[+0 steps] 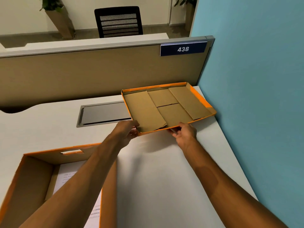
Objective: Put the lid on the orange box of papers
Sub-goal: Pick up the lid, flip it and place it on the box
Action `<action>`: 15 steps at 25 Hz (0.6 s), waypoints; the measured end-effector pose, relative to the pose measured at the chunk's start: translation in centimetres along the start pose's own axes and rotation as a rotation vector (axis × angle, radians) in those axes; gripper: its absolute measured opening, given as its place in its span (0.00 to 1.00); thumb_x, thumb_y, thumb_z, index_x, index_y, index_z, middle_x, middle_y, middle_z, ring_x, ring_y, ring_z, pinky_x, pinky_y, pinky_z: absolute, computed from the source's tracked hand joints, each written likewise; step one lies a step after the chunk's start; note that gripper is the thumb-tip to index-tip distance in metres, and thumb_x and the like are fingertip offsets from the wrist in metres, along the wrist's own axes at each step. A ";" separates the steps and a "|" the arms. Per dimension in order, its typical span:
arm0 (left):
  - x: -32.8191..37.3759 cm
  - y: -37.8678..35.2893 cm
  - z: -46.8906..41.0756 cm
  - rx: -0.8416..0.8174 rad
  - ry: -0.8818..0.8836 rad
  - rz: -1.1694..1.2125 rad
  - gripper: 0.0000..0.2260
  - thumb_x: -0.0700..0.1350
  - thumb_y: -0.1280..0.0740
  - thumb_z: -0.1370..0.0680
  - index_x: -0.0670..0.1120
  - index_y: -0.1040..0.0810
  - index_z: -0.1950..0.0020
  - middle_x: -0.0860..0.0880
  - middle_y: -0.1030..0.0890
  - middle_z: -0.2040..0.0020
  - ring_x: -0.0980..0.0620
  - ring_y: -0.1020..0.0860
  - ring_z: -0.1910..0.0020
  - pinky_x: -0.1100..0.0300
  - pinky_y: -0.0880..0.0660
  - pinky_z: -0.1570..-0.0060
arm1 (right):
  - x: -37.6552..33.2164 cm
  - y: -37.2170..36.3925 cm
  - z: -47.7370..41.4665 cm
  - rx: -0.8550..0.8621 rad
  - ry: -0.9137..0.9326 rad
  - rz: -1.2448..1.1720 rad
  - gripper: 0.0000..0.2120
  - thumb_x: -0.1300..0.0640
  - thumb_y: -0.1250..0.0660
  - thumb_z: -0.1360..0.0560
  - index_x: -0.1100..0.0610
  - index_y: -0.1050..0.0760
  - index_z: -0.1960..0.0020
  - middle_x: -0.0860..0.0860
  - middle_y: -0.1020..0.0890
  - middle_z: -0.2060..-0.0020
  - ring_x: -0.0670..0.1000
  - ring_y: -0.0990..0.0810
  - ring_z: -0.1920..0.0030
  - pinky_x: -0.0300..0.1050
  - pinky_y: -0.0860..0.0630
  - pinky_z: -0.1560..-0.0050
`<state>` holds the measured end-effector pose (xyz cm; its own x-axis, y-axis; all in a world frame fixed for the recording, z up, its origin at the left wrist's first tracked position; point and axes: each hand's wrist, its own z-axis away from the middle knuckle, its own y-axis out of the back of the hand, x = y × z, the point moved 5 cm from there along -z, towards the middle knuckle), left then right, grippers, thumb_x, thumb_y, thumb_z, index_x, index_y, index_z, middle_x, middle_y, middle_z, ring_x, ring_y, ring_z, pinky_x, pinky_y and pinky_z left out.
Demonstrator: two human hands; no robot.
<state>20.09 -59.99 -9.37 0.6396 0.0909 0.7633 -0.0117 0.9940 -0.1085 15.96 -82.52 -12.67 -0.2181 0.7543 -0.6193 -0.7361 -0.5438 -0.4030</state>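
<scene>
- Your left hand [127, 131] and right hand [184, 133] each pinch the near rim of the lid [166, 107], which lies inside-up at the desk's [164, 170] far right corner.
- The orange box [37, 176] stands open at the near left edge, papers [69, 176] inside.
- Lift the lid level, flip it rim-down, and square its corners over the box before lowering.
</scene>
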 end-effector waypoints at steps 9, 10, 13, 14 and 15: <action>1.2 4.6 9.2 -0.256 -0.062 0.120 0.17 0.39 0.35 0.22 0.41 0.27 0.33 0.38 0.22 0.43 0.41 0.18 0.49 0.47 0.18 0.54 | -1.5 3.1 8.2 -0.134 0.026 0.132 0.08 0.67 0.40 0.21 0.60 0.23 0.50 0.61 0.18 0.54 0.59 0.19 0.54 0.59 0.22 0.56; 1.1 5.2 10.5 -0.289 -0.064 0.141 0.17 0.37 0.36 0.23 0.42 0.27 0.34 0.38 0.20 0.44 0.40 0.16 0.51 0.47 0.18 0.55 | -1.7 3.1 9.2 -0.154 0.054 0.159 0.07 0.66 0.40 0.20 0.60 0.23 0.50 0.61 0.18 0.54 0.59 0.19 0.55 0.58 0.22 0.58; 0.2 7.2 14.4 -0.294 -0.091 0.275 0.14 0.35 0.35 0.24 0.43 0.26 0.39 0.36 0.19 0.40 0.39 0.14 0.52 0.48 0.18 0.58 | -1.2 2.2 13.1 -0.218 0.141 0.210 0.06 0.61 0.38 0.20 0.60 0.23 0.50 0.60 0.16 0.54 0.58 0.17 0.56 0.55 0.21 0.61; -0.3 7.9 15.8 -0.280 -0.106 0.321 0.12 0.34 0.35 0.24 0.42 0.26 0.41 0.36 0.19 0.39 0.39 0.14 0.52 0.47 0.18 0.58 | -0.7 2.0 14.5 -0.243 0.158 0.214 0.06 0.59 0.37 0.19 0.60 0.23 0.48 0.59 0.16 0.53 0.58 0.16 0.54 0.55 0.20 0.61; -0.8 8.6 17.0 -0.271 -0.124 0.356 0.12 0.34 0.35 0.24 0.43 0.26 0.41 0.36 0.20 0.39 0.38 0.14 0.52 0.46 0.18 0.59 | 0.1 1.8 16.1 -0.267 0.164 0.221 0.07 0.57 0.37 0.20 0.60 0.23 0.45 0.60 0.16 0.52 0.58 0.16 0.53 0.56 0.19 0.61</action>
<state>6.42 -50.49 -0.15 0.5354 0.4464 0.7170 -0.0020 0.8495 -0.5275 4.29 -77.55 -2.58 -0.2313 0.5513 -0.8016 -0.4853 -0.7795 -0.3961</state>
